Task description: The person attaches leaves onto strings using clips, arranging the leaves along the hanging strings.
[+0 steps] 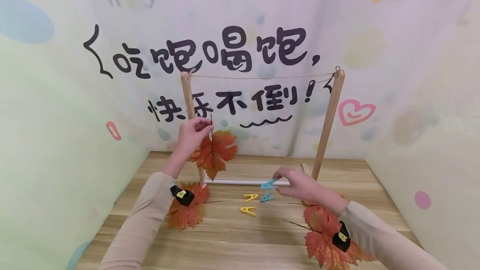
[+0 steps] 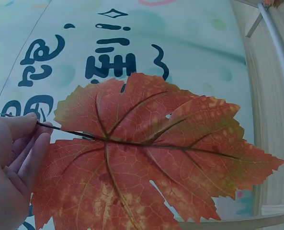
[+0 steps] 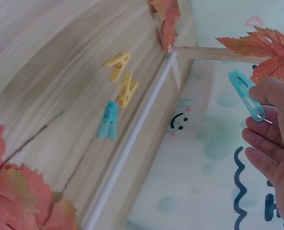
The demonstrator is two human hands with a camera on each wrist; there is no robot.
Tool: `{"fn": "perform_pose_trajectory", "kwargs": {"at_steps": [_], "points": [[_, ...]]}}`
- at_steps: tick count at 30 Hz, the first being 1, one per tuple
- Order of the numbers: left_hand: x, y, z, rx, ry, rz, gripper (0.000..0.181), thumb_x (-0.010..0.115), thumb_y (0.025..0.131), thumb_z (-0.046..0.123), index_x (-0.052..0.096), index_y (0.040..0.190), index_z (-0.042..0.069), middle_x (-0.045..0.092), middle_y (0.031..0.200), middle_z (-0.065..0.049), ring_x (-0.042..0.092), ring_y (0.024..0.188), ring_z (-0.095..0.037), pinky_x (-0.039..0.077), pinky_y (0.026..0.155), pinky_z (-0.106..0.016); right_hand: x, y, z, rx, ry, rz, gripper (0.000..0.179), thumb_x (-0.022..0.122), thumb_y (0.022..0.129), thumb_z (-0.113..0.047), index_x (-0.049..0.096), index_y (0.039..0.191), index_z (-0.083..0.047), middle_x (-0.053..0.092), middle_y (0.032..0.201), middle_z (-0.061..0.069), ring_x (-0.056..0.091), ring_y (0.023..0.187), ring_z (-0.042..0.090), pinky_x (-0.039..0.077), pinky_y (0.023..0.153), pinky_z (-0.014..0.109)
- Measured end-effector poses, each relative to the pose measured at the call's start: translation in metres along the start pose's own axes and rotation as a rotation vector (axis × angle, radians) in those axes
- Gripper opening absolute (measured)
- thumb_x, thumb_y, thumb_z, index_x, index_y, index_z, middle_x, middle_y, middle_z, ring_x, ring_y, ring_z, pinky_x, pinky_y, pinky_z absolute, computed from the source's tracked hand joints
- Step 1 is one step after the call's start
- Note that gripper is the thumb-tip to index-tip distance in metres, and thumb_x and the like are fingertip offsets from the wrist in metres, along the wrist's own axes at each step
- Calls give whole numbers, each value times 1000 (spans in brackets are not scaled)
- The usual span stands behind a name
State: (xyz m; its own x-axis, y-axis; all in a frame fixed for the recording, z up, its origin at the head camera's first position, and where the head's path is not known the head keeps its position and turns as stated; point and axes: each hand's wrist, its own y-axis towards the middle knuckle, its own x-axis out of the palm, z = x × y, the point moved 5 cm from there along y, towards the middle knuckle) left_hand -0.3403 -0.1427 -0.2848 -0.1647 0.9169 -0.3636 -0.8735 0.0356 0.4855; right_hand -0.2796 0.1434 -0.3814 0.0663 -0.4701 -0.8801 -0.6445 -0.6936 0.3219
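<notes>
My left hand (image 1: 195,134) pinches the dark stem of a red-orange artificial maple leaf (image 2: 146,148), which hangs upright beside the left post in the head view. The string (image 1: 262,78) runs above it, apart from the leaf. In my right hand (image 1: 298,182) is a blue clothespin (image 3: 247,96), pinched between thumb and fingers above the table. Below that hand a second blue clothespin (image 1: 267,197) and two yellow clothespins, one nearer the back (image 1: 250,197) and one nearer the front (image 1: 248,211), lie on the wood.
A wooden frame has a left post (image 1: 187,95), a right post (image 1: 328,128) and a white bottom bar (image 1: 236,182). One leaf (image 1: 187,207) lies at the left of the table (image 1: 225,241); more leaves (image 1: 318,241) lie under the right forearm. A printed curtain backs the table.
</notes>
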Motion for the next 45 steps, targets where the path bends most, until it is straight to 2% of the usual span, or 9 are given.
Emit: {"fn": "perform_pose_trajectory", "kwargs": {"at_steps": [3, 9, 17, 23, 30, 35, 45], "points": [[0, 4, 4, 10, 8, 18, 15, 66, 81, 3, 66, 93, -6, 66, 88, -19, 64, 75, -20, 50, 61, -15, -6, 4, 1, 6, -13, 3, 20, 69, 78, -13, 63, 96, -7, 65, 91, 2, 62, 82, 14, 51, 69, 27], [-1, 14, 11, 61, 37, 66, 15, 67, 80, 4, 67, 92, -5, 67, 87, -19, 59, 67, -6, 47, 60, -12, -17, 12, 3, -10, -106, 16, 24, 71, 77, -18, 65, 98, -7, 66, 92, 0, 62, 85, 15, 51, 71, 31], [-3, 28, 17, 49, 58, 85, 18, 66, 81, 6, 66, 95, -5, 66, 89, -18, 60, 71, -14, 47, 61, -12, -33, 25, -3, -49, -126, 12, 24, 71, 76, -17, 64, 96, -5, 64, 91, 1, 60, 84, 13, 51, 72, 29], [-7, 36, 21, 51, 61, 123, 18, 66, 81, 6, 66, 96, -5, 66, 90, -18, 59, 71, -13, 46, 62, -12, -42, 33, -8, -95, -128, 41, 21, 70, 76, -13, 63, 94, -5, 63, 89, 1, 60, 84, 13, 52, 73, 29], [-10, 42, 23, 9, 35, 134, 21, 65, 83, 10, 65, 99, -5, 65, 92, -18, 58, 73, -13, 48, 62, -13, -48, 39, -14, -165, -137, 85, 22, 72, 75, -12, 63, 94, -4, 64, 87, 2, 60, 82, 13, 51, 71, 30], [-11, 47, 25, -13, 15, 150, 22, 65, 83, 10, 65, 100, -5, 65, 92, -19, 57, 70, -11, 49, 61, -14, -52, 43, -19, -181, -117, 104, 24, 73, 74, -12, 63, 95, -4, 65, 88, 1, 61, 83, 13, 51, 72, 28], [-14, 55, 30, 5, 38, 223, 20, 65, 83, 9, 67, 97, -5, 66, 91, -18, 55, 66, -8, 46, 57, -11, -65, 53, -28, -193, -103, 131, 25, 73, 74, -8, 64, 96, -1, 66, 92, 5, 62, 85, 15, 52, 74, 30]]}}
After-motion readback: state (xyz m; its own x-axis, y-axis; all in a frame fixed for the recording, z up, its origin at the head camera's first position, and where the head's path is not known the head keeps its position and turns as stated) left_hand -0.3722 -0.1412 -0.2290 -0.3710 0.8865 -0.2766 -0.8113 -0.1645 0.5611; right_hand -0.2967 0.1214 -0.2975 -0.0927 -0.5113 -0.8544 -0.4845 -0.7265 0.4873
